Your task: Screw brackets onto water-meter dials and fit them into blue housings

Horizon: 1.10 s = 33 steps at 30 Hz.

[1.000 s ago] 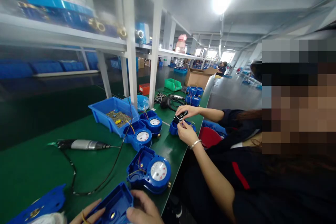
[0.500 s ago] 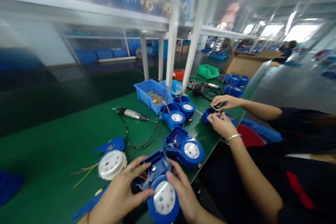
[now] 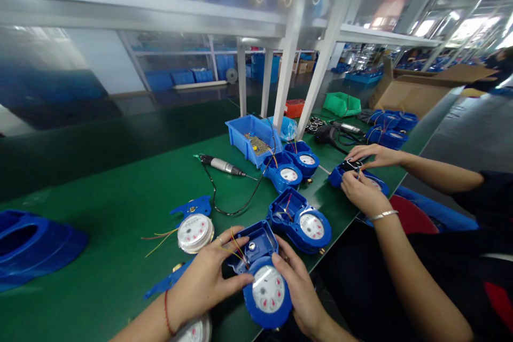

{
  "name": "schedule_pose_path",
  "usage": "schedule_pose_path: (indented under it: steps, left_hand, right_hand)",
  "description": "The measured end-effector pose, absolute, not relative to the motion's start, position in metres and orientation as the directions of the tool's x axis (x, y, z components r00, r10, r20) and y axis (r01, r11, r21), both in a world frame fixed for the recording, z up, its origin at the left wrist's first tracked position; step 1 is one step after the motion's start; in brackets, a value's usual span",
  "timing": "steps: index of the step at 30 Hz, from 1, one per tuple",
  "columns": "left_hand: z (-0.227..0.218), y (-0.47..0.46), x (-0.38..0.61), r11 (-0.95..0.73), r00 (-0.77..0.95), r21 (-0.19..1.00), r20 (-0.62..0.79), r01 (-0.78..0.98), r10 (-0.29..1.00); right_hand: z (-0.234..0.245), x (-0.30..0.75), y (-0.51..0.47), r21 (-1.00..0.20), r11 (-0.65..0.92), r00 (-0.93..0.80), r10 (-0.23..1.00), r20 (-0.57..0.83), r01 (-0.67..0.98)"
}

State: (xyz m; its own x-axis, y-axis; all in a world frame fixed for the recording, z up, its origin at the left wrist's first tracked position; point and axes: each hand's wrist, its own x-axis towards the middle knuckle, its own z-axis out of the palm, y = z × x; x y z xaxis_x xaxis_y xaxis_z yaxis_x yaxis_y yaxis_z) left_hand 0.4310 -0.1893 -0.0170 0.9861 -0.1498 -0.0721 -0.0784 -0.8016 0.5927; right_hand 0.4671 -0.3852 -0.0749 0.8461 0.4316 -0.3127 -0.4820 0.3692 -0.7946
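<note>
Both my hands grip one blue water meter point(image 3: 262, 272) at the near edge of the green table point(image 3: 100, 208). Its white dial faces up and its open housing shows thin coloured wires. My left hand point(image 3: 204, 280) holds the housing's left side, fingers over the wires. My right hand point(image 3: 298, 288) holds the right side by the dial. A loose white dial unit point(image 3: 195, 232) with trailing wires lies just left of my left hand. Another blue meter point(image 3: 300, 220) sits just beyond my right hand.
A co-worker's hands point(image 3: 363, 176) work on a meter to my right. Two more meters point(image 3: 294, 165), a blue parts bin point(image 3: 252, 139) and an electric screwdriver point(image 3: 222, 164) with its cable lie further back. A blue housing point(image 3: 32, 243) sits far left. White shelf posts point(image 3: 286, 72) rise behind.
The view swung down and left from the co-worker to my hands. The meter came up into full view, and both my hands now hold it with the dial facing up.
</note>
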Motion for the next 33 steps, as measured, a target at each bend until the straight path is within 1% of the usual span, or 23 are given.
schedule_pose_path:
  steps: [4,7,11,13,15,17,19,24,28,33]
  left_hand:
    - [-0.014,-0.189,0.433,-0.765,0.971,0.632,-0.08,-0.124,-0.223]
    - [-0.016,-0.186,0.436,-0.751,0.954,0.634,-0.072,-0.183,-0.293]
    - [-0.016,-0.185,0.44,-0.763,0.922,0.617,-0.154,-0.191,-0.355]
    - [-0.015,-0.186,0.442,-0.776,0.905,0.604,-0.207,-0.18,-0.371]
    - [-0.014,-0.187,0.443,-0.79,0.899,0.586,-0.229,-0.179,-0.374]
    - [-0.014,-0.187,0.444,-0.803,0.905,0.568,-0.226,-0.179,-0.361]
    - [-0.014,-0.186,0.444,-0.803,0.908,0.567,-0.215,-0.182,-0.358]
    - [-0.014,-0.186,0.446,-0.764,0.891,0.606,-0.191,-0.222,-0.411]
    - [-0.014,-0.186,0.449,-0.753,0.886,0.616,-0.187,-0.231,-0.425]
    - [-0.014,-0.184,0.455,-0.72,0.867,0.637,-0.158,-0.276,-0.472]
  right_hand:
    - [-0.068,0.467,-0.387,-0.799,0.37,0.853,0.415,-0.315,-0.475]
    - [-0.064,0.467,-0.389,-0.782,0.359,0.842,0.395,-0.367,-0.509]
    - [-0.059,0.469,-0.389,-0.735,0.374,0.818,0.37,-0.441,-0.566]
    - [-0.058,0.471,-0.387,-0.738,0.372,0.817,0.378,-0.434,-0.564]
    - [-0.059,0.473,-0.385,-0.761,0.356,0.829,0.373,-0.416,-0.542]
    - [-0.06,0.474,-0.382,-0.779,0.345,0.842,0.346,-0.413,-0.524]
    - [-0.06,0.474,-0.38,-0.779,0.332,0.841,0.317,-0.439,-0.532]
    - [-0.056,0.473,-0.379,-0.799,0.268,0.838,0.266,-0.476,-0.538]
    - [-0.053,0.474,-0.38,-0.805,0.234,0.834,0.251,-0.492,-0.545]
    - [-0.053,0.474,-0.381,-0.799,0.206,0.821,0.238,-0.52,-0.566]
